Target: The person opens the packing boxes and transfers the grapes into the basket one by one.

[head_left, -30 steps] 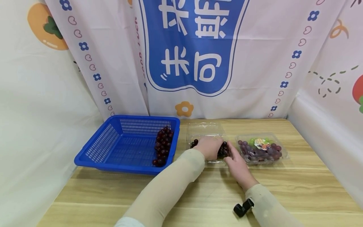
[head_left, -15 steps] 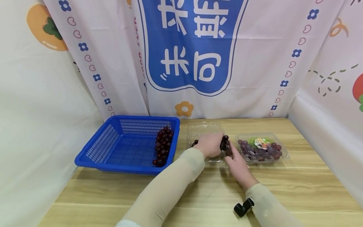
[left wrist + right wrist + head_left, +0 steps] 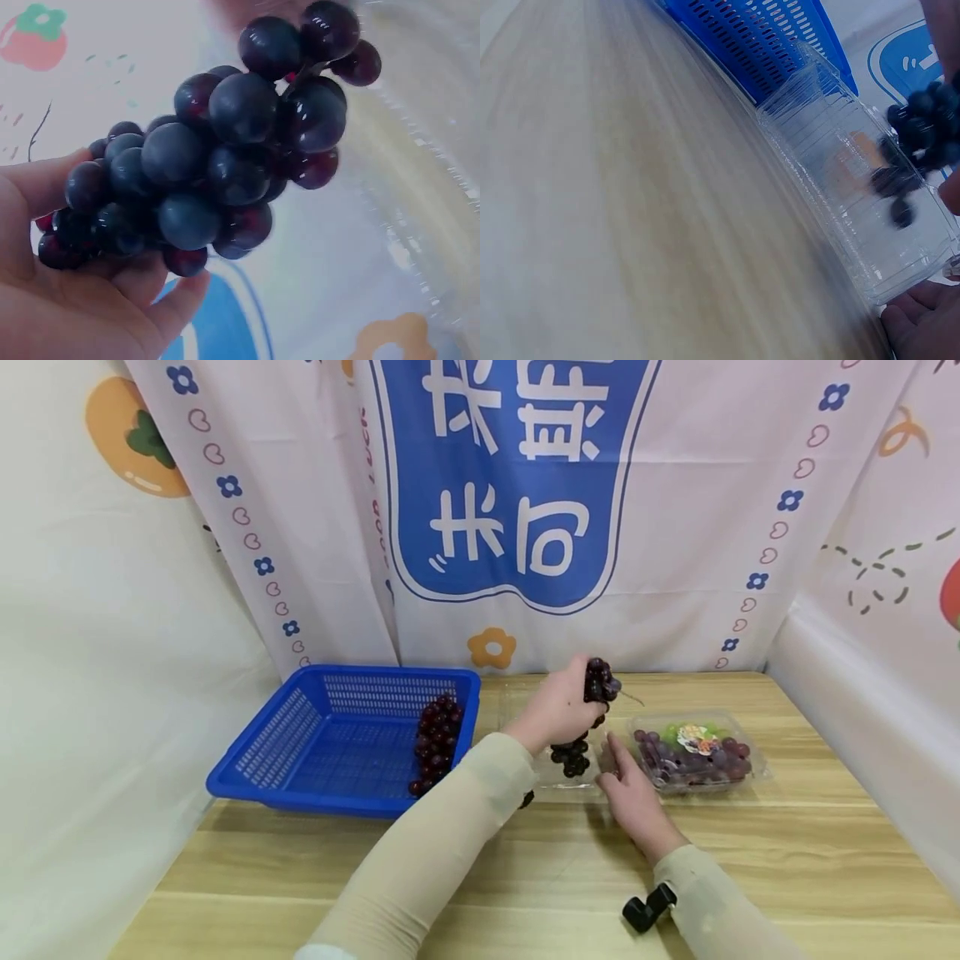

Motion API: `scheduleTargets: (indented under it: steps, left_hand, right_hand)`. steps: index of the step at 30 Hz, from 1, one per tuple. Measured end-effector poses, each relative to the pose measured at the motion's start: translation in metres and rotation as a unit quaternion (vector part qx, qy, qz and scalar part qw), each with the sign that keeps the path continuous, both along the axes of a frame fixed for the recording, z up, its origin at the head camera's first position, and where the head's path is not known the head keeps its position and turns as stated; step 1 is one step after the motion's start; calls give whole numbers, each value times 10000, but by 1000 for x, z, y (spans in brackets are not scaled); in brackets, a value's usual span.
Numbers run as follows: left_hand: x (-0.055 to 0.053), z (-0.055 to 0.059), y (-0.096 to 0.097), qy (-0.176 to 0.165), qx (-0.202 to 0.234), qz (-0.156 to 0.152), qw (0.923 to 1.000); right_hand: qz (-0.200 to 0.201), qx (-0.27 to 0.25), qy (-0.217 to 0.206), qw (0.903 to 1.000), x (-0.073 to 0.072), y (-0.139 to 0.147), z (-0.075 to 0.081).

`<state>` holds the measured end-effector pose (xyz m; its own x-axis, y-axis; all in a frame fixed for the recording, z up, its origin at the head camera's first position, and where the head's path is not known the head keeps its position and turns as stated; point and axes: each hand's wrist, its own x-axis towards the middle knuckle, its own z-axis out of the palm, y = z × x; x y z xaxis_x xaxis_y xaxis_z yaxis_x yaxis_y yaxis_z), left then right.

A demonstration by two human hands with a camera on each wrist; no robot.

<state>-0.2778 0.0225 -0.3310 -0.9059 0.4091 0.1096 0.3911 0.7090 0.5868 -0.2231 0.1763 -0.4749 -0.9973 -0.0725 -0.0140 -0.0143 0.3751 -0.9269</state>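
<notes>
My left hand [image 3: 558,706] grips a bunch of dark grapes [image 3: 600,681], raised over an open clear plastic box [image 3: 564,782]. In the left wrist view the bunch [image 3: 202,165] sits between thumb and fingers, its stem end pointing away from the palm. Lower grapes dangle over the box, which shows transparent walls [image 3: 817,176] in the right wrist view. My right hand [image 3: 636,806] rests at the box's right front corner, fingers extended along its side and thumb at the front. Part of the box is hidden behind the left hand and forearm.
A blue basket [image 3: 247,789] stands on the left with a bunch of dark red grapes [image 3: 437,739] along its right side. To the right is a closed clear box [image 3: 693,752] of grapes with a label. A printed cloth [image 3: 675,527] hangs behind the wooden table [image 3: 750,860].
My left hand has lifted the grapes from low in the box to above it, and their stem now shows. The right hand has stayed at the box's side.
</notes>
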Motion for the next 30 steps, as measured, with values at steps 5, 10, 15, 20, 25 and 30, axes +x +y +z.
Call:
scheduleTargets:
  steps: [5, 10, 15, 20, 25, 30]
  left_hand:
    - [0, 25, -21, -125, 1313, 66, 9912]
    - [-6, 44, -52, -352, 2770, 254, 9599]
    - [-16, 54, -82, -334, 3884, 196, 9207]
    - [-27, 57, -108, -570, 4748, 249, 8779]
    - [-37, 59, -136, -742, 4829, 567, 8707]
    - [-47, 57, -164, -622, 4091, 1170, 9028]
  right_hand:
    - [-11, -10, 8, 10000, 0, -1, -2]
    - [-44, 19, 77, 10000, 0, -3, -5]
    - [-20, 30, 111, 9999, 0, -3, -6]
    - [-26, 39, 142, 9999, 1, -3, -6]
    - [3, -67, 128, 9999, 1, -4, -3]
    - [35, -65, 120, 9999, 2, -4, 2]
